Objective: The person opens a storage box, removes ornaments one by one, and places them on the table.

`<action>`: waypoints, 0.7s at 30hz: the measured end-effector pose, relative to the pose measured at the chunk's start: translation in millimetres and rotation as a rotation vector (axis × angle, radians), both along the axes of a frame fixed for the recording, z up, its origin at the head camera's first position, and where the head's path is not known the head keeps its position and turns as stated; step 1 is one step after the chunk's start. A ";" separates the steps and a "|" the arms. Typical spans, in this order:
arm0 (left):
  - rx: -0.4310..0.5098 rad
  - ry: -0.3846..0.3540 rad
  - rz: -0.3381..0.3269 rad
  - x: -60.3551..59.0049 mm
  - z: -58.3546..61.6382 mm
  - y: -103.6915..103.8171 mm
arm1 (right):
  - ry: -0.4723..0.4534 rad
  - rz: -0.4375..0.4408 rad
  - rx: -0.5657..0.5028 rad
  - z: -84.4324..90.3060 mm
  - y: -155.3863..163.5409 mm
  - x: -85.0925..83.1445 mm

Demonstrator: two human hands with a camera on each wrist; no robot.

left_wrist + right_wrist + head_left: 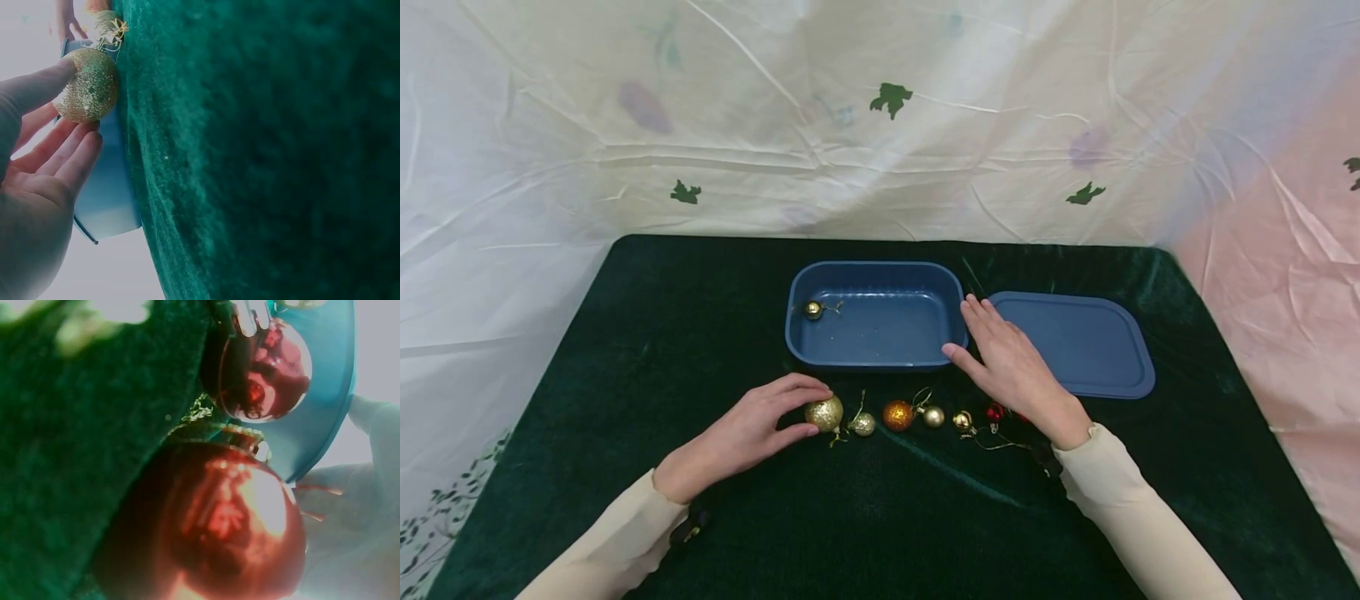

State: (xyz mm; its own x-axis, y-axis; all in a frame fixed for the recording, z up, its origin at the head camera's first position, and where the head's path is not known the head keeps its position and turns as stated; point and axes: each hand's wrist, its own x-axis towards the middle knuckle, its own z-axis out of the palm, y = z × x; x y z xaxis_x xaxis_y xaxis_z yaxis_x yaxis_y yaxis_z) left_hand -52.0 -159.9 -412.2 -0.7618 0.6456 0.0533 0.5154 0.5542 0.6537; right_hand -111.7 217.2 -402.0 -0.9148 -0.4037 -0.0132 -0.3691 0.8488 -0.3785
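Observation:
My left hand (808, 412) pinches a large gold glitter bauble (824, 413) between thumb and fingers on the green velvet cloth (625, 350). The left wrist view shows that bauble (87, 84) held by the thumb above and the fingers (62, 156) below. My right hand (973, 333) lies flat, its straight fingers touching the right rim of an open blue container (876, 354). One small gold bauble (813, 310) lies inside the container at its left end. Two shiny red baubles (225, 525) (269, 372) fill the right wrist view, beside the container (325, 425).
A row of small baubles lies in front of the container: gold glitter (863, 425), orange glitter (897, 415), two gold (933, 416) (962, 420) and red (995, 412), with loose hanging threads. The blue lid (1075, 342) lies flat right of the container. A white sheet hangs behind.

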 end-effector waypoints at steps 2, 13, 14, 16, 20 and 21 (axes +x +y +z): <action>-0.004 -0.009 -0.006 -0.7 -0.5 0.5 | 0.001 -0.002 -0.001 -0.1 0.2 -0.1; -0.021 -0.031 -0.029 -4.4 -3.0 0.6 | -0.001 -0.001 -0.005 0.3 0.4 0.2; -0.020 -0.030 -0.030 -4.5 -3.2 0.5 | 0.000 -0.001 -0.005 0.6 0.3 0.3; -0.021 -0.029 -0.029 -4.4 -3.3 0.3 | 0.001 0.001 -0.006 0.9 0.3 0.4; -0.028 -0.020 -0.019 -2.9 -2.8 -0.2 | 0.000 0.002 -0.008 0.7 0.0 0.1; -0.027 -0.018 -0.014 -2.3 -2.0 -0.5 | 0.000 0.002 -0.009 0.7 -0.2 0.2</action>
State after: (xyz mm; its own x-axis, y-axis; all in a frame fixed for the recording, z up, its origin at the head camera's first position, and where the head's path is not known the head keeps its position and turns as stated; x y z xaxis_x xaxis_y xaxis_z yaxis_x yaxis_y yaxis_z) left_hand -54.3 -160.5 -414.2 -0.7536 0.6570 0.0223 0.5112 0.5644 0.6482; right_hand -111.6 217.0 -401.3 -0.9138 -0.4060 -0.0100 -0.3710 0.8446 -0.3861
